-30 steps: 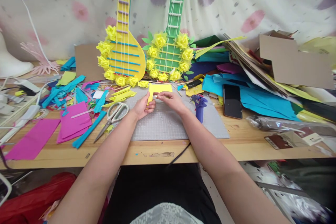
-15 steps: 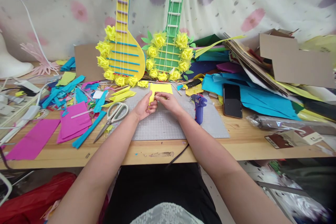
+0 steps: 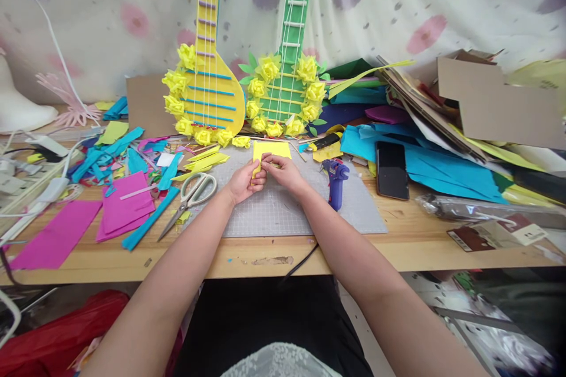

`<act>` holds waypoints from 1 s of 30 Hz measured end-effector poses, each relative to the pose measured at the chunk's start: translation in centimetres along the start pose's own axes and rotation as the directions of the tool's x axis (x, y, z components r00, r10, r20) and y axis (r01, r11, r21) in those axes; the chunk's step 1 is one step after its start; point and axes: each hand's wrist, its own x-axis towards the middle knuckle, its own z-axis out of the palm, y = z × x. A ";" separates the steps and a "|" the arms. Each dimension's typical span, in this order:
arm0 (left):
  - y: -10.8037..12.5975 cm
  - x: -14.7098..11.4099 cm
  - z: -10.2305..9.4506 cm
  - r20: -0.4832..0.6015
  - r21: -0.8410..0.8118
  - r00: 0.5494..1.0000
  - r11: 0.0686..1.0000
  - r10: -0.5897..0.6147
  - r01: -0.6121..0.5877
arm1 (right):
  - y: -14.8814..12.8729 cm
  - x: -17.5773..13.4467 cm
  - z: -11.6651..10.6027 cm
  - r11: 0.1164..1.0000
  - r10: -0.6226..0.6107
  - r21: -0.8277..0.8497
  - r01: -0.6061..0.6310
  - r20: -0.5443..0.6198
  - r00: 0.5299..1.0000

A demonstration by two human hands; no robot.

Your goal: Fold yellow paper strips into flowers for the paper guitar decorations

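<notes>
Between my hands is a small piece of yellow paper (image 3: 256, 170), mostly covered by my fingers. My left hand (image 3: 246, 182) is closed on it from the left side. My right hand (image 3: 283, 171) has its fingertips pinched at the paper's right edge, touching the left fingers. Just behind them a yellow paper sheet (image 3: 272, 148) lies on the grey cutting mat (image 3: 269, 215). A blue glue gun (image 3: 336, 184) stands on the mat to the right of my right hand. Scissors (image 3: 191, 197) with pale handles lie left of my left hand.
A yellow paper guitar (image 3: 212, 97) and a green one (image 3: 289, 85), both trimmed with yellow paper flowers, lean at the back. Pink sheets (image 3: 126, 206) and blue scraps lie left. A phone (image 3: 391, 169), blue paper (image 3: 446, 162) and cardboard (image 3: 495, 97) are on the right.
The yellow piece in my hands shows less than before, its upper part now lower or turned behind my fingers. Both hands stay in nearly the same place.
</notes>
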 end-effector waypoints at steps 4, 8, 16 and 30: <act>0.0 -0.1 -0.1 0.043 0.010 0.999 1.000 0.005 -0.006 | -0.4 -0.1 -0.1 0.996 0.072 0.044 -0.072 0.008 0.997; 0.1 -0.2 -0.1 0.084 0.016 0.996 1.000 -0.008 0.006 | -1.0 -0.2 -0.1 0.973 0.146 0.180 -0.146 0.015 0.989; 0.1 -0.4 0.6 0.065 0.015 0.998 1.000 0.002 -0.003 | -1.6 -0.5 0.0 0.939 0.245 0.250 -0.235 -0.012 0.969; 0.4 0.0 0.7 -0.404 0.463 0.809 0.858 0.427 -0.222 | -1.6 -0.4 -0.1 0.966 0.200 0.182 -0.185 -0.066 0.978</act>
